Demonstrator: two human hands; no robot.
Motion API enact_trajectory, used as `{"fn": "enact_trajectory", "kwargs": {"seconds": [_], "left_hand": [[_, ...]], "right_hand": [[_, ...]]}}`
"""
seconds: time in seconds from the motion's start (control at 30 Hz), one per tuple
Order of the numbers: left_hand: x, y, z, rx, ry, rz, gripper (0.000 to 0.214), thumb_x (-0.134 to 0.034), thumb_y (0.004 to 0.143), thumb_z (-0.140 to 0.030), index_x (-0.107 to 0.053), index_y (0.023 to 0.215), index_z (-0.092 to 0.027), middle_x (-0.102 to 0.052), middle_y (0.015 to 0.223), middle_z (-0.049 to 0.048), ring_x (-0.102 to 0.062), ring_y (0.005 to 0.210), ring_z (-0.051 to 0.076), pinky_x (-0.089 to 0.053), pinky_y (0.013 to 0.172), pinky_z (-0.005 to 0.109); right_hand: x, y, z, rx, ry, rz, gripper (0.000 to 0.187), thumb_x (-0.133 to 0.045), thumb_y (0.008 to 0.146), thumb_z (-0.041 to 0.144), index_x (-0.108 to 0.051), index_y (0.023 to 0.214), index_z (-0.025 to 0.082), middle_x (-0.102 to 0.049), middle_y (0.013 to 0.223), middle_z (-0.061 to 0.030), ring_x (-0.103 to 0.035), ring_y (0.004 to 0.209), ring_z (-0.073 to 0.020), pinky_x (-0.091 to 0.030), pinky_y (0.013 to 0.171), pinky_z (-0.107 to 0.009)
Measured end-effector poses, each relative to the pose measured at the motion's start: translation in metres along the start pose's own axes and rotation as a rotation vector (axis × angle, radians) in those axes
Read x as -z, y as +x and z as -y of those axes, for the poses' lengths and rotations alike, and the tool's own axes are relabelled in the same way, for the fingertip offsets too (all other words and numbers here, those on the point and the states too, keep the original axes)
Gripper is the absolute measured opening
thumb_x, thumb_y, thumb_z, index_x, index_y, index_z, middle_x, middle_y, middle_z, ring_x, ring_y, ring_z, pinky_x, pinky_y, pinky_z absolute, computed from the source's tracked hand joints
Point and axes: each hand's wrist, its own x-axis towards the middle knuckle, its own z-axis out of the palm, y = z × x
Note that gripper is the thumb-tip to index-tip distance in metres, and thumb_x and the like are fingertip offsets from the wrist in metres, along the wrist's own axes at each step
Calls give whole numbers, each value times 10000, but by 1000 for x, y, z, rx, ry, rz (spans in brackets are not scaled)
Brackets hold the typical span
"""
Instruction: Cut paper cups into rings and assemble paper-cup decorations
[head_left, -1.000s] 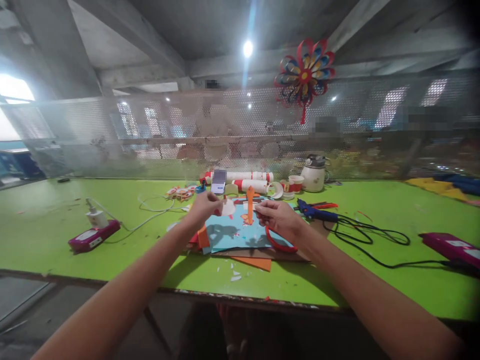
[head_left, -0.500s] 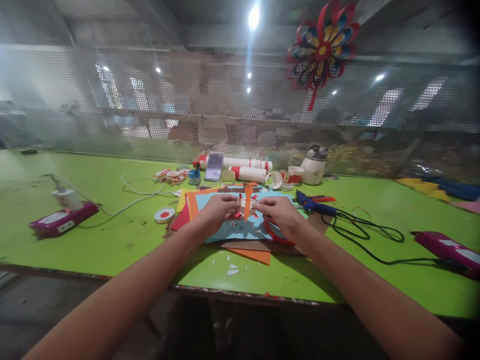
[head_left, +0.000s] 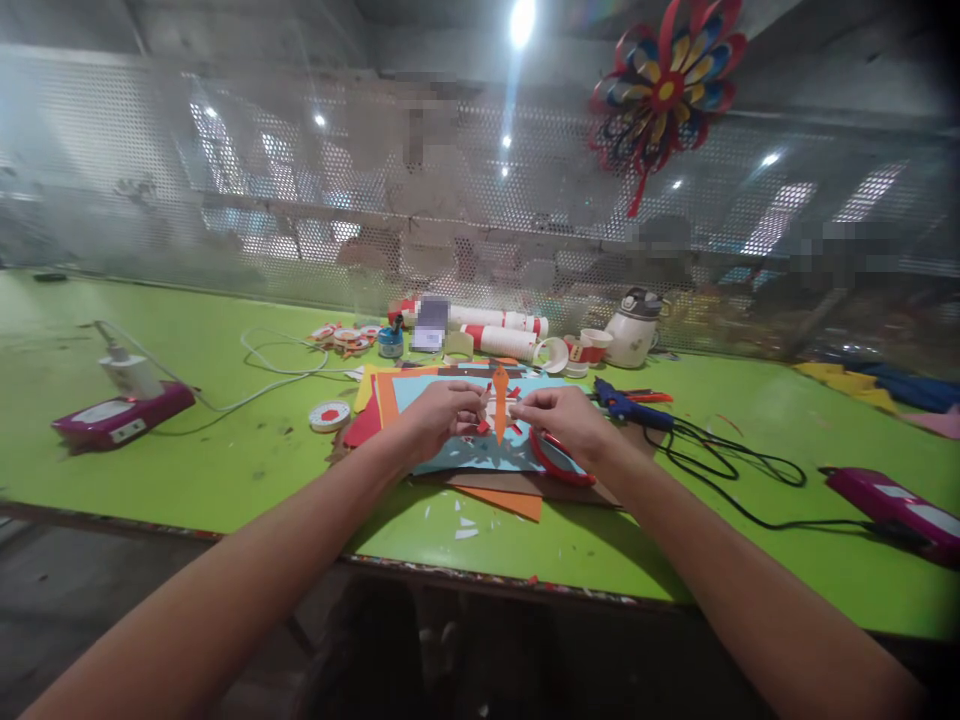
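Note:
Between my two hands is a small paper craft piece: a white round part with red tabs around it and a pointed orange paper strip (head_left: 501, 402) standing across its middle. My left hand (head_left: 444, 418) pinches its left edge with closed fingers. On the opposite edge my right hand (head_left: 564, 414) grips with thumb and fingertips. Both hands hover over a light blue paper sheet (head_left: 442, 458) lying on a stack of coloured paper. Red-handled scissors (head_left: 556, 463) rest on the sheet under my right hand, partly covered by it.
A blue glue gun (head_left: 634, 408) with a black cable lies to the right. White tape roll (head_left: 329, 416), blue bottle (head_left: 390, 342), paper cups (head_left: 596, 345) and a jug (head_left: 632, 330) stand around the stack. Purple power strips (head_left: 124, 415) sit at both sides. Paper scraps (head_left: 466, 533) lie in front.
The camera view has tilted and shifted slightly. Both hands still hold the craft piece, which has turned a little; my left fingers have shifted slightly on its edge.

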Motion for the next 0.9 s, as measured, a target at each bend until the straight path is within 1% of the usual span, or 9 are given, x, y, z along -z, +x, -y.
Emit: {"fn": "enact_trajectory", "kwargs": {"seconds": [0.2,0.37,0.53,0.7,0.8,0.9], "left_hand": [[0,-1,2,17,73,16,111,-603,680,-79,-600,790,-96,-617,648,42,-576,513,101,-514,546,250],[-1,0,5,23,127,-28,175,-706,675,-156,-576,781,-108,-642,688,63,-585,531,107,-503,554,259],[-2,3,8,27,190,-73,258,-767,650,-212,-549,757,-126,-633,654,52,-585,540,116,-478,538,255],[-1,4,10,35,214,-102,283,-785,623,-214,-535,728,-132,-618,632,38,-575,538,112,-444,517,235],[-1,3,9,26,215,-103,272,-782,617,-205,-534,701,-131,-594,603,16,-546,519,95,-423,505,223],[-2,1,7,11,210,-105,265,-781,616,-208,-535,675,-131,-563,572,-8,-515,503,78,-411,503,216]], "right_hand": [[-2,-1,0,-4,-56,4,224,-715,563,342,-647,524,133,-516,447,42,-350,454,-70,-246,479,-245],[-4,-2,2,7,-111,1,218,-682,588,335,-633,518,134,-519,449,36,-356,452,-72,-264,471,-237],[-5,-2,1,33,-187,6,226,-665,624,341,-634,534,136,-577,508,8,-393,468,-85,-298,472,-234],[-6,-3,0,73,-251,-8,229,-660,642,325,-598,507,152,-554,476,19,-418,467,-96,-310,481,-235],[-7,-5,2,103,-277,-29,203,-665,647,305,-594,529,157,-573,494,14,-448,482,-105,-328,495,-239],[-7,-6,3,149,-256,-67,233,-660,680,351,-577,564,167,-547,484,26,-447,460,-105,-340,482,-242]]}}
